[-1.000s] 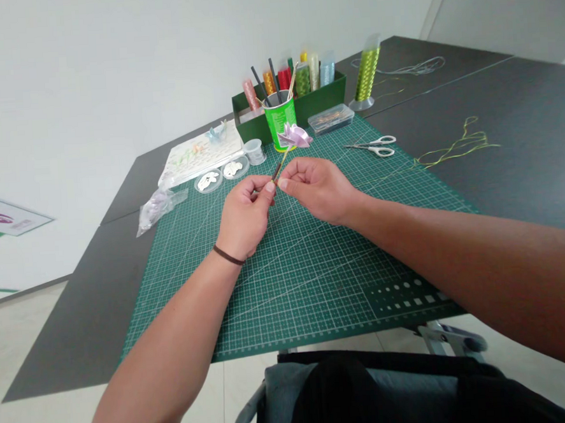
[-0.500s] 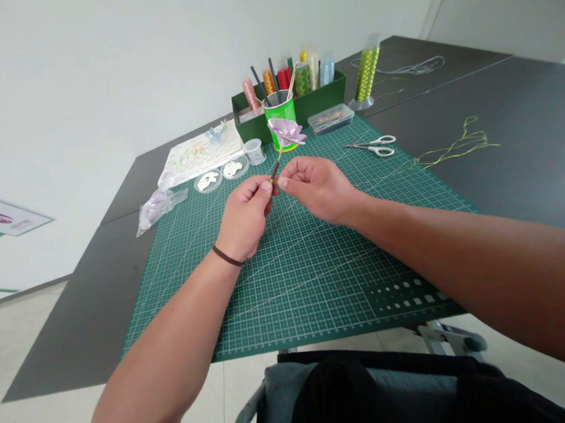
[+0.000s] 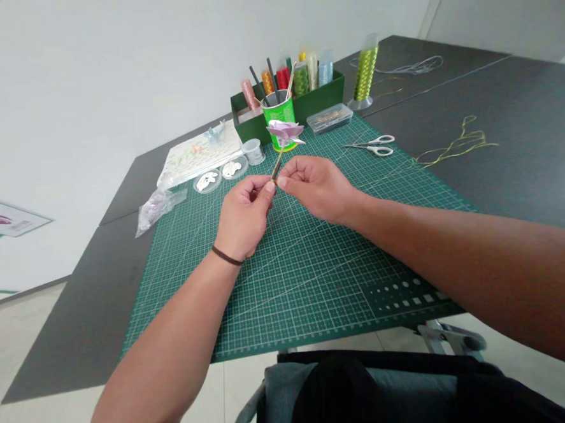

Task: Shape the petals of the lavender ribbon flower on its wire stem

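Observation:
My left hand (image 3: 245,215) is closed, thumb and fingers pinched on the lower part of a dark stem. That stem belongs to an artificial flower (image 3: 285,133) with pale purple petals, which stands upright above my fingers in front of the green cup. Yellow-green shows along the stem (image 3: 276,168). My right hand (image 3: 315,187) is also pinched shut, its fingertips right beside the stem and close to my left thumb. What lies between the right fingertips is too small to make out. Both hands are above the green cutting mat (image 3: 311,286).
A green cup (image 3: 280,113) of sticks stands before a dark green box (image 3: 321,96) of thread spools. White-handled scissors (image 3: 379,147), loose yellow-green thread (image 3: 464,143) and a green spool (image 3: 366,73) lie or stand right. Small dishes (image 3: 208,180) and a plastic bag (image 3: 158,207) are left.
The flower has turned a little on its stem, so its petals show at another angle. More yellow-green shows along the stem. Both hands have stayed nearly in place.

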`<action>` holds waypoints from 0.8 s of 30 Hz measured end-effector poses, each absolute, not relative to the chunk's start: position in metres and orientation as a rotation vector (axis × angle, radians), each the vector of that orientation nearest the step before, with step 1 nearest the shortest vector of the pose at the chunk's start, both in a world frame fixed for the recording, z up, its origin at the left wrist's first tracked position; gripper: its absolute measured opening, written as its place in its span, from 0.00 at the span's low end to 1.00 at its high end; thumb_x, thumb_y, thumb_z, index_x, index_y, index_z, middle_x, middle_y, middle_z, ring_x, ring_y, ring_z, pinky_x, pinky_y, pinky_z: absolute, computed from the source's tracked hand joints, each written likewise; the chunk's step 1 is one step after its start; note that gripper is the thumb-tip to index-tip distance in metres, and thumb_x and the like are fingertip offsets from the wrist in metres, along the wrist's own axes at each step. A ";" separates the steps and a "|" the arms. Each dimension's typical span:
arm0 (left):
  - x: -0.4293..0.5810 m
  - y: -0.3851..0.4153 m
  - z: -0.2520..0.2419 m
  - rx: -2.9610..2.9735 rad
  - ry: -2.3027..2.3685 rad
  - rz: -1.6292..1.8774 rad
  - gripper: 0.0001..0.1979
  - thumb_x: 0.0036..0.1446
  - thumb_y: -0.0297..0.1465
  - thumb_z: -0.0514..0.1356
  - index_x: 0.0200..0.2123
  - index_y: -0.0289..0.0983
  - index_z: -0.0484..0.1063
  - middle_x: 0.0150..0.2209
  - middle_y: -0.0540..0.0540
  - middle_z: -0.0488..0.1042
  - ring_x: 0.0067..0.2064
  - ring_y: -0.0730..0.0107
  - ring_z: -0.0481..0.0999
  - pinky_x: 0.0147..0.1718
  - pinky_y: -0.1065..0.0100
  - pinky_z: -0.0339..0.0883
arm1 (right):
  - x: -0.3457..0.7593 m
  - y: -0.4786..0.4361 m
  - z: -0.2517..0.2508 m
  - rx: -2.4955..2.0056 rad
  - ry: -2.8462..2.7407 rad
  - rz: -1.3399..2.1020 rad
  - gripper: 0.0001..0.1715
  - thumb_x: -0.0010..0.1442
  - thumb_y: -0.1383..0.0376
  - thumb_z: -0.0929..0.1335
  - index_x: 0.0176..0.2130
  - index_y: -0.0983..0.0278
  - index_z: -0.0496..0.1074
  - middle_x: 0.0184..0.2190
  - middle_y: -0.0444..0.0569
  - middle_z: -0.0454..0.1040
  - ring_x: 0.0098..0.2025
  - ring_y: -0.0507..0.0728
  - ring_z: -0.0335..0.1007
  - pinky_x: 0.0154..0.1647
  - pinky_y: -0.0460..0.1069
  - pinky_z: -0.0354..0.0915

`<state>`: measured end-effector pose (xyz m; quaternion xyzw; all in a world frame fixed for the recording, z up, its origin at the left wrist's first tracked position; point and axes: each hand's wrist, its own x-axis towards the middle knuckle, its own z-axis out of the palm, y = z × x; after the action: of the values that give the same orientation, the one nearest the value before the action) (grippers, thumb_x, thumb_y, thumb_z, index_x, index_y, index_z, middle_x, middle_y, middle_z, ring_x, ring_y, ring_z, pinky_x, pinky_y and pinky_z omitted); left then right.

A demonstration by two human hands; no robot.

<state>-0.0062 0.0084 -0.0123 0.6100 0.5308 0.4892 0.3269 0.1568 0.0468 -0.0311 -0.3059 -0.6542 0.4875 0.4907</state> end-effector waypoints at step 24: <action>-0.004 0.008 -0.013 1.582 1.352 1.275 0.08 0.66 0.34 0.67 0.34 0.39 0.74 0.26 0.53 0.70 0.24 0.76 0.63 0.23 0.72 0.58 | 0.157 0.048 -0.031 -0.729 -1.577 1.195 0.10 0.65 0.67 0.72 0.33 0.61 0.67 0.21 0.36 0.61 0.21 0.48 0.50 0.22 0.47 0.47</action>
<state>-0.0043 0.0082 -0.0128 0.6087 0.5202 0.4908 0.3435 0.1567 0.0478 -0.0314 -0.3007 -0.6502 0.4927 0.4940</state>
